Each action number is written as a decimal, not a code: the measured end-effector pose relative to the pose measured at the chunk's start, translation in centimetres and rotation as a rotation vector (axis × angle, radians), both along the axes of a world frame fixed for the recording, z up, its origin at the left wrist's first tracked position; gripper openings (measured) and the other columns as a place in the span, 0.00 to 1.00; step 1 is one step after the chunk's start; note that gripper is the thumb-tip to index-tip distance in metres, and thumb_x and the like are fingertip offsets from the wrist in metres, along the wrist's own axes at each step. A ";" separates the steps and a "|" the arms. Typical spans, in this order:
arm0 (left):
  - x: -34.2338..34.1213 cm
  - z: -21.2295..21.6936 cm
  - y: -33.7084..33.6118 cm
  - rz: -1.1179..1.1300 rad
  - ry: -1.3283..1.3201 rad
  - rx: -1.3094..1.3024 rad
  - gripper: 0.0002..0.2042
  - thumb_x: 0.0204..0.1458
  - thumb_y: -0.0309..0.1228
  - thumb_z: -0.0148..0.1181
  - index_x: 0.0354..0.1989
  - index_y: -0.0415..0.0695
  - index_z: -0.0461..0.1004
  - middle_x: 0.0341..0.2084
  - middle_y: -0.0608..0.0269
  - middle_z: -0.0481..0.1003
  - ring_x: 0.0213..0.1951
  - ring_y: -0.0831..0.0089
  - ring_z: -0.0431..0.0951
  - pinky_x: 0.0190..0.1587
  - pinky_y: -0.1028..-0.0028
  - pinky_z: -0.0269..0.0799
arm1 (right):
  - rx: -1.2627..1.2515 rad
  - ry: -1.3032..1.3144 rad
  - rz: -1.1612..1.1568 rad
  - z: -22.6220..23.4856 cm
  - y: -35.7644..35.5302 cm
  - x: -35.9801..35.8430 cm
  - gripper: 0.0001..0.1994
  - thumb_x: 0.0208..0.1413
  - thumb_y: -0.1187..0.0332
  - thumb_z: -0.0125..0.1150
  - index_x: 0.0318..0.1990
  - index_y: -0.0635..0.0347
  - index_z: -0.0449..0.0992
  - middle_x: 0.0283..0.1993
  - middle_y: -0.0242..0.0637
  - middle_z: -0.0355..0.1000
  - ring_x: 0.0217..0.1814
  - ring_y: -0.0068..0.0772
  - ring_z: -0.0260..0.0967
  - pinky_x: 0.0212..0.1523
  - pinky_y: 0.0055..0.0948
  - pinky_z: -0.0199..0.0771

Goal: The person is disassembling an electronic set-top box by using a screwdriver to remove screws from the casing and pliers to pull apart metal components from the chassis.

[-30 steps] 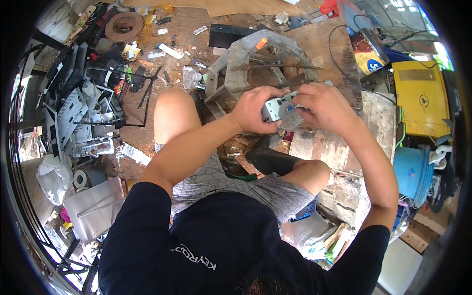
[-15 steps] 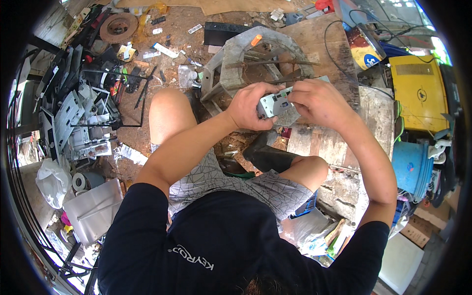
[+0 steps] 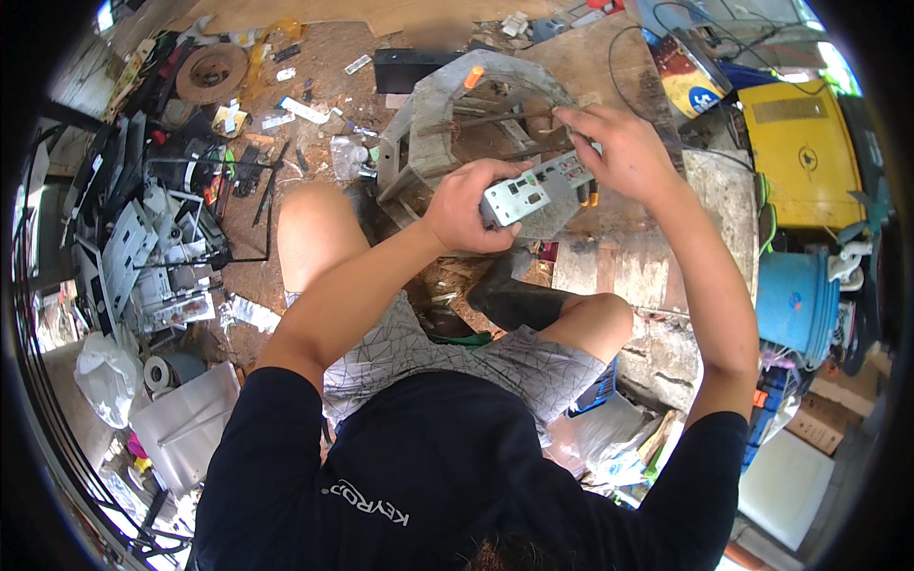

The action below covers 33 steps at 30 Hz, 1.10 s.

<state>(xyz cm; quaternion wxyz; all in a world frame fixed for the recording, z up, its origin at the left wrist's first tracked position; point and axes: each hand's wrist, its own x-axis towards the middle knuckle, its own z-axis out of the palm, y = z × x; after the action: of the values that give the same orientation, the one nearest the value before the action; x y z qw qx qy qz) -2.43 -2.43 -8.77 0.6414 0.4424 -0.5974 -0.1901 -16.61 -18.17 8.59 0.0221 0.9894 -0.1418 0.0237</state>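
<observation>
A silver metal box (image 3: 533, 198) with ports and connector openings along its visible face is tilted in front of me, above the wooden stand. My left hand (image 3: 468, 205) is closed around its near left end, thumb along the edge. At the far right end of the box is my right hand (image 3: 624, 152), its fingers bent and its grip partly hidden. Its forefinger reaches out toward a thin dark rod (image 3: 486, 121) lying across the stand (image 3: 419, 105). Orange-and-black tool handles (image 3: 588, 197) show just below the box.
Scrap metal and plastic parts (image 3: 143, 228) are heaped at left. A rusty disc (image 3: 211, 73) lies behind them. To the right stand a yellow case (image 3: 800, 157) and blue buckets (image 3: 795, 305), beside a worn wooden board (image 3: 614, 271). A black cable (image 3: 619, 95) trails behind the right hand.
The metal box has been turned, so its long face with the ports now shows. My right hand has moved up and its forefinger has stretched away from the box. The view has shifted slightly.
</observation>
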 end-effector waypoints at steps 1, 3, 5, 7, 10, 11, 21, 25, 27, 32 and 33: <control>0.0 0.0 0.0 0.012 0.012 -0.003 0.29 0.34 0.34 0.70 0.47 0.39 0.69 0.47 0.49 0.79 0.45 0.51 0.80 0.49 0.62 0.77 | 0.004 -0.049 -0.015 0.2 0.0 -0.4 0.12 0.54 0.69 0.61 0.47 0.54 0.79 0.39 0.39 0.75 0.38 0.48 0.75 0.37 0.42 0.77; -0.3 0.0 -0.3 0.022 0.036 -0.008 0.28 0.35 0.32 0.70 0.48 0.40 0.69 0.49 0.48 0.78 0.47 0.52 0.81 0.51 0.62 0.76 | 0.009 -0.148 -0.058 0.8 0.3 -1.9 0.13 0.54 0.69 0.61 0.48 0.55 0.80 0.40 0.39 0.77 0.38 0.47 0.76 0.37 0.40 0.78; -0.6 -0.5 -0.7 0.005 0.167 -0.019 0.28 0.37 0.31 0.70 0.50 0.39 0.69 0.50 0.47 0.78 0.49 0.59 0.81 0.53 0.66 0.75 | 0.107 -0.283 -0.170 0.9 1.3 -4.0 0.13 0.55 0.71 0.63 0.49 0.56 0.80 0.37 0.40 0.76 0.37 0.43 0.75 0.38 0.34 0.76; -0.2 -0.8 -0.4 0.114 0.232 0.154 0.27 0.45 0.31 0.69 0.53 0.36 0.68 0.52 0.49 0.76 0.50 0.65 0.78 0.54 0.67 0.74 | 0.243 -0.422 -0.333 0.4 2.8 -7.0 0.14 0.56 0.73 0.64 0.51 0.59 0.79 0.37 0.38 0.76 0.35 0.33 0.75 0.38 0.28 0.74; 1.4 -1.5 -1.6 0.209 0.493 0.120 0.22 0.55 0.32 0.66 0.54 0.34 0.68 0.45 0.56 0.76 0.45 0.73 0.75 0.49 0.72 0.72 | 0.296 -0.598 -0.564 -1.1 6.1 -11.4 0.16 0.55 0.70 0.66 0.52 0.56 0.80 0.39 0.39 0.79 0.35 0.30 0.77 0.37 0.27 0.75; 2.2 -2.0 -2.1 0.257 0.516 0.095 0.20 0.57 0.32 0.64 0.54 0.34 0.69 0.44 0.57 0.76 0.43 0.75 0.74 0.49 0.73 0.71 | 0.351 -0.657 -0.678 -2.7 7.3 -13.3 0.17 0.54 0.71 0.66 0.53 0.57 0.79 0.37 0.38 0.79 0.34 0.27 0.76 0.37 0.25 0.74; 6.0 -1.3 -0.8 0.153 1.306 0.329 0.22 0.59 0.46 0.44 0.50 0.42 0.72 0.47 0.55 0.77 0.50 0.59 0.76 0.58 0.59 0.67 | 0.759 -0.911 -1.054 -13.5 17.2 -23.7 0.22 0.59 0.71 0.62 0.61 0.62 0.72 0.43 0.34 0.76 0.37 0.19 0.72 0.42 0.23 0.72; 6.5 -4.0 -0.3 0.077 1.252 0.521 0.22 0.59 0.46 0.44 0.47 0.41 0.74 0.45 0.55 0.79 0.47 0.59 0.77 0.56 0.59 0.69 | 0.599 -0.935 -1.122 -14.5 12.4 -25.2 0.24 0.60 0.66 0.62 0.63 0.64 0.70 0.46 0.39 0.77 0.43 0.28 0.74 0.50 0.27 0.73; 4.2 -3.6 -0.6 0.030 1.186 0.648 0.21 0.57 0.48 0.46 0.44 0.43 0.76 0.40 0.58 0.80 0.42 0.60 0.80 0.50 0.61 0.74 | 0.579 -0.892 -1.168 -15.7 8.9 -26.2 0.26 0.60 0.62 0.62 0.63 0.63 0.69 0.50 0.43 0.77 0.48 0.32 0.75 0.52 0.30 0.73; 3.3 -7.3 -1.9 0.076 1.101 0.873 0.21 0.57 0.47 0.48 0.45 0.42 0.75 0.40 0.55 0.79 0.41 0.61 0.79 0.50 0.60 0.74 | 0.599 -0.670 -1.226 -17.5 3.1 -23.5 0.30 0.57 0.54 0.61 0.63 0.61 0.69 0.54 0.49 0.76 0.55 0.43 0.75 0.57 0.36 0.72; 3.4 -7.8 -2.3 0.069 1.096 0.891 0.21 0.57 0.47 0.48 0.45 0.42 0.75 0.40 0.55 0.79 0.41 0.61 0.79 0.49 0.61 0.74 | 0.565 -0.643 -1.225 -18.3 2.5 -22.9 0.30 0.56 0.53 0.61 0.63 0.61 0.69 0.54 0.49 0.76 0.55 0.45 0.74 0.58 0.37 0.72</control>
<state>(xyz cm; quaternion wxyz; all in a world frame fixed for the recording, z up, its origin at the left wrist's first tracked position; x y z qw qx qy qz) 0.93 -4.68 -16.59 0.6133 0.5220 -0.0396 -0.5914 -39.49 -15.70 -9.69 -0.2664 0.6455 -0.6678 0.2578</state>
